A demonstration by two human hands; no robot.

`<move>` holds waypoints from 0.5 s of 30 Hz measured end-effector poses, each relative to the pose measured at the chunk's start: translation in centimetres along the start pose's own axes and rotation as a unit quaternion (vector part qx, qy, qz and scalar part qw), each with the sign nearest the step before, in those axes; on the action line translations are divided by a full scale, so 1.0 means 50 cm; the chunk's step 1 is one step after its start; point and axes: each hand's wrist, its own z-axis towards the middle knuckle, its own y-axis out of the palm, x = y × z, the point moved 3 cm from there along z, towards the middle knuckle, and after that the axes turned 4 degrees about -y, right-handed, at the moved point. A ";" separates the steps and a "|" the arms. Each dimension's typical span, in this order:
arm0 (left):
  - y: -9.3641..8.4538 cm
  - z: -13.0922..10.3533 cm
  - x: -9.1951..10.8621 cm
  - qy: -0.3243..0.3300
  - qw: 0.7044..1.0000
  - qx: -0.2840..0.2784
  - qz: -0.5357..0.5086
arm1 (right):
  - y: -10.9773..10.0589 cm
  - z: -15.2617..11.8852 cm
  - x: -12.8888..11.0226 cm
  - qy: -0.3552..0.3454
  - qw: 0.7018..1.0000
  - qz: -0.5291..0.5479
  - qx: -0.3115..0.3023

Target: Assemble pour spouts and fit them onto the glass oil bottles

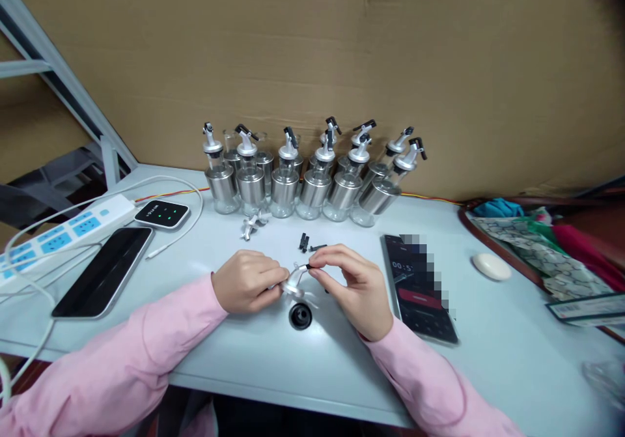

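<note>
The silver pourer (293, 288) is over the near middle of the bench (273, 359), held between my two hands with its slim spout pointing up and toward my right. My left hand (249, 282) has its fingers curled closed around the pourer's left side, thumb and forefinger gripping it at the edge. My right hand (355, 287) pinches a small black tip (307, 266) at the spout's end; thumb and forefinger come together there, while the other fingers arch loosely above. I can't tell whether the tip is fully seated on the spout.

Just below the pourer, on my side, is a round black piece (300, 316). Beyond my right fingertips lie a few small black levers (304, 242), and farther left a little cluster of silver parts (250, 226).

Behind these stands a front row of six glass bottles (286, 189) with steel bands, pourers on top, and more bottles close behind them, partly hidden. A cardboard sheet (293, 53) rises at the back.

To my right lie a lit phone (410, 294), then a white oval object (491, 266). To my left are a dark-screened phone (103, 271), a small black-faced device (162, 214) with green lights, and a white power strip (114, 209).
</note>
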 end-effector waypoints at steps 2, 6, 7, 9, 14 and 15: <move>0.000 0.000 0.000 0.000 1.000 0.001 -0.001 | 0.001 -0.001 0.001 -0.003 1.000 0.002 -0.003; 0.001 0.000 0.000 0.001 1.000 0.001 0.004 | 0.001 -0.004 0.002 -0.016 1.000 0.001 -0.006; 0.001 0.000 0.000 0.001 1.000 0.001 0.006 | 0.001 -0.004 0.001 -0.020 1.000 0.001 -0.006; 0.002 0.000 0.000 0.003 1.000 -0.001 0.008 | 0.001 -0.004 0.000 -0.028 1.000 0.003 -0.005; 0.003 -0.001 0.000 0.006 1.000 -0.005 0.005 | 0.004 -0.002 0.000 -0.027 0.999 0.023 -0.009; 0.003 -0.001 0.000 0.007 1.000 -0.005 0.004 | 0.004 -0.001 0.003 -0.009 0.999 0.043 -0.011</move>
